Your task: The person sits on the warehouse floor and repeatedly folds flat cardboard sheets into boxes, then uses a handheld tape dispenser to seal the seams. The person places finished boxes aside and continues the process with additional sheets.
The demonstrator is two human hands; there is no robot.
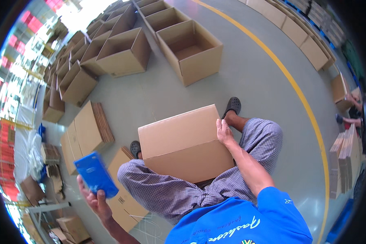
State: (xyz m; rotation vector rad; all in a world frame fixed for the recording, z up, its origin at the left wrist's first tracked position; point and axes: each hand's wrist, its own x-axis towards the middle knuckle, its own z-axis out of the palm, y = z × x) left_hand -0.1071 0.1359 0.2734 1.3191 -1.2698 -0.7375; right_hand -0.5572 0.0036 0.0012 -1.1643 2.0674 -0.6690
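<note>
A brown cardboard box (187,160) rests between my bent knees, its two long flaps folded down and meeting along a seam. My right hand (224,132) grips the box at its right edge, close to that seam. Off to the left, away from the box, my left hand (94,199) holds up a flat blue rectangular object (94,174) with pale print, the thumb across its lower part. It is slightly blurred, and I cannot tell its exact kind.
Beside my left knee lie stacks of flattened cartons (87,126) and more flat cardboard (126,199). Rows of open boxes (199,61) stand ahead. A yellow floor line (288,75) curves along the right. Another person's arm (354,101) and folded cartons (343,158) are at far right.
</note>
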